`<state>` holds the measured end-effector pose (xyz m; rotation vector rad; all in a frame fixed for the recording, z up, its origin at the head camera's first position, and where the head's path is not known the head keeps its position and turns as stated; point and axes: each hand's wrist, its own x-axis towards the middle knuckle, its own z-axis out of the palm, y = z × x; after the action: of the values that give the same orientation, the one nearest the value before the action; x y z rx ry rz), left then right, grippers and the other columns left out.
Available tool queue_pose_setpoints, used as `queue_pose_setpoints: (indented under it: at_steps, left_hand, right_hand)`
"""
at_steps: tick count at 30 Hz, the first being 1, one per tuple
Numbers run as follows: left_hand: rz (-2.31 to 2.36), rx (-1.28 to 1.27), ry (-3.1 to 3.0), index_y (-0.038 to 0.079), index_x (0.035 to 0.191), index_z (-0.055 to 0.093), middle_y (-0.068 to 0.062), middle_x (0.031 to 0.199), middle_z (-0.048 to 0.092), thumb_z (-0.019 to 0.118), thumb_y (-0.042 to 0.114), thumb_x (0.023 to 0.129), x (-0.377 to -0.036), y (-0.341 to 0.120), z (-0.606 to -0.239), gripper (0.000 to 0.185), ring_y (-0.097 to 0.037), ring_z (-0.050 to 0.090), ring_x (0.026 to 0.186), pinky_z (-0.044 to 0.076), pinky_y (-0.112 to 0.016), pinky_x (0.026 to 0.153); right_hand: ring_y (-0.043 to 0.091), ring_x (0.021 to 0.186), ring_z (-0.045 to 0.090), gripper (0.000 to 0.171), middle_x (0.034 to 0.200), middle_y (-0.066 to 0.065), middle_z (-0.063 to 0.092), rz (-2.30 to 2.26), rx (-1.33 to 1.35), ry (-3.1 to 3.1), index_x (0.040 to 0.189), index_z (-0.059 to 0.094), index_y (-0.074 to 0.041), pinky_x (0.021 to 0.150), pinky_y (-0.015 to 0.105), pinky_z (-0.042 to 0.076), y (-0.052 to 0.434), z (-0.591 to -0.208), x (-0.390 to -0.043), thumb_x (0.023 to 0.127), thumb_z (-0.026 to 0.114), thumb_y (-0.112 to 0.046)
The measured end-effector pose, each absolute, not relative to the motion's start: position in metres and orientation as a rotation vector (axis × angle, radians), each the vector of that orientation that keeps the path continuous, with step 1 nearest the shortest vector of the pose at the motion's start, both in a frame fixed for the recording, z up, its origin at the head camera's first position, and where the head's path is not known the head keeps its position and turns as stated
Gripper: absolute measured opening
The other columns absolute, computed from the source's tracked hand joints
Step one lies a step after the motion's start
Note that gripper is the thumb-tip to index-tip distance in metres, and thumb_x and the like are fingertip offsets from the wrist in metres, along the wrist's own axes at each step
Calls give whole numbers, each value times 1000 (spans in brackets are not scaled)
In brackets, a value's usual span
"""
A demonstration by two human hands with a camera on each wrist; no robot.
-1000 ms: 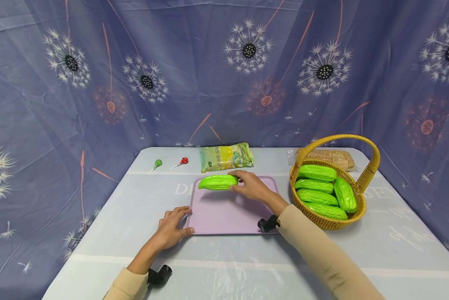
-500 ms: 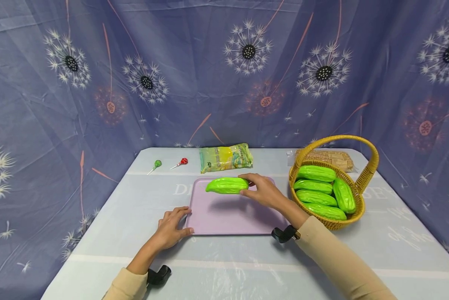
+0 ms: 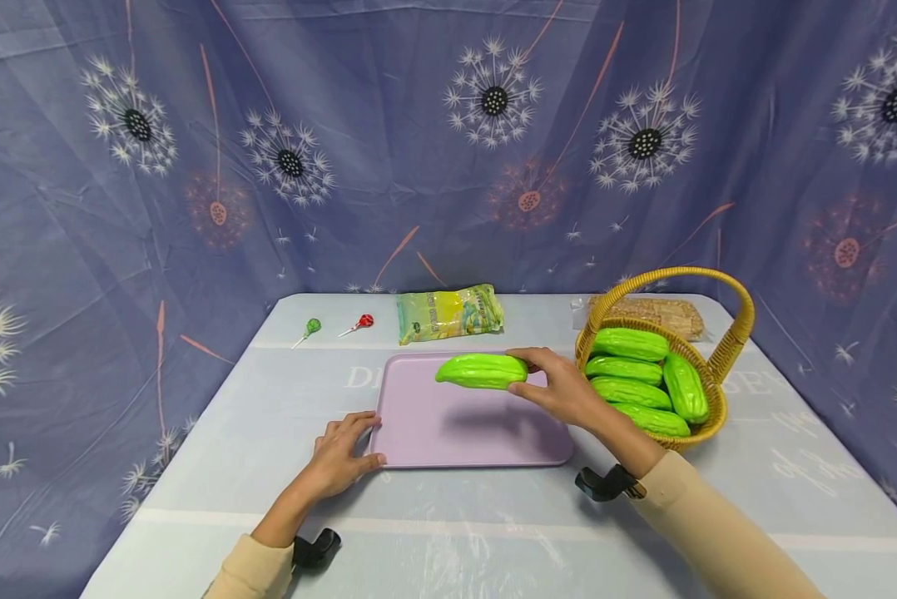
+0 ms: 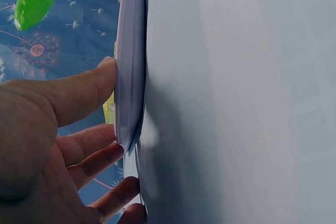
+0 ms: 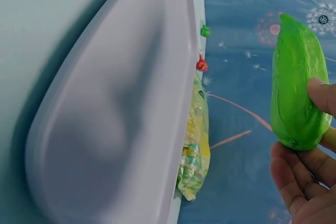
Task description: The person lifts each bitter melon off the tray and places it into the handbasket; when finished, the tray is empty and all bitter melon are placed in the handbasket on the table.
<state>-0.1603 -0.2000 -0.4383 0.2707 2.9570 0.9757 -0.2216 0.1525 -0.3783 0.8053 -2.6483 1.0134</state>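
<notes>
While the left hand (image 3: 341, 455) rests with relaxed fingers against the near corner of the purple tray (image 3: 433, 433), the right hand (image 3: 561, 387) pinches one end of the green gourd (image 3: 482, 370), held above the tray. Gripped only endwise, the gourd could pivot and slip free.

Right hand (image 3: 564, 389) carrying green gourd (image 3: 483, 371) rightward — lifted, nearer the basket (image 3: 718, 399)

Snack packet (image 3: 654, 314) behind the wicker basket (image 3: 718, 409) was mostly hidden by its rim, label unreadable. Right hand (image 5: 307, 182) was cut off by the right wrist frame edge; the fingers covered the bitter melon's (image 5: 297, 87) near end. Left hand (image 4: 47, 145) was cropped too. Print on the yellow-green bag (image 3: 450, 313) was too small to read.
</notes>
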Motion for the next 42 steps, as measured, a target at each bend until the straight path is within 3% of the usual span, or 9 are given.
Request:
queue_pose_setpoints:
  at_steps: [13, 19, 25, 28, 33, 37, 42]
  left_hand:
    - [982, 282, 2965, 8, 130, 54, -9, 141, 47, 74, 22, 78, -161, -200, -438, 57, -31, 39, 122, 27, -48, 90]
    - [975, 283, 2962, 9, 130, 54, -9, 141, 47, 74, 24, 79, -161, -201, -438, 57, -32, 39, 123, 27, -48, 90]
    - [970, 292, 2969, 8, 129, 55, -9, 141, 47, 74, 23, 78, -162, -201, -438, 56, -32, 40, 121, 28, -48, 89]
    - [973, 293, 2969, 8, 129, 55, -9, 141, 47, 74, 23, 78, -162, -201, -439, 56, -32, 40, 121, 28, -48, 89]
    - [981, 289, 2961, 8, 129, 54, -9, 141, 47, 74, 23, 79, -161, -201, -439, 56, -32, 39, 122, 28, -48, 89]
    - [978, 300, 2967, 8, 129, 54, -9, 141, 47, 74, 23, 79, -161, -201, -439, 56, -33, 40, 122, 28, -48, 89]
    - [983, 311, 2973, 7, 129, 54, -9, 141, 48, 74, 23, 79, -161, -201, -439, 56, -33, 40, 122, 28, -49, 89]
  right_hand:
    - [23, 97, 62, 52, 114, 7, 65, 939, 736, -2608, 129, 56, -12, 81, 46, 49, 188, -376, -204, 82, 72, -29]
    - [18, 80, 57, 49, 93, 6, 61, 883, 714, -2593, 127, 56, -11, 67, 33, 46, 207, -372, -197, 83, 72, -26]
    - [24, 94, 61, 49, 112, 11, 64, 847, 657, -2566, 127, 57, -9, 77, 45, 48, 226, -373, -194, 82, 73, -21]
    - [24, 95, 60, 49, 110, 11, 64, 827, 629, -2559, 126, 57, -8, 78, 45, 47, 235, -374, -193, 81, 73, -20]
    - [22, 91, 58, 50, 106, 10, 65, 777, 584, -2552, 125, 58, -7, 75, 42, 47, 251, -374, -189, 80, 75, -21]
    - [22, 90, 56, 50, 105, 10, 65, 753, 523, -2561, 125, 58, -9, 73, 32, 45, 263, -374, -184, 80, 75, -23]
    - [0, 92, 50, 50, 106, 8, 64, 737, 483, -2555, 126, 58, -11, 74, 19, 39, 280, -375, -180, 80, 75, -23]
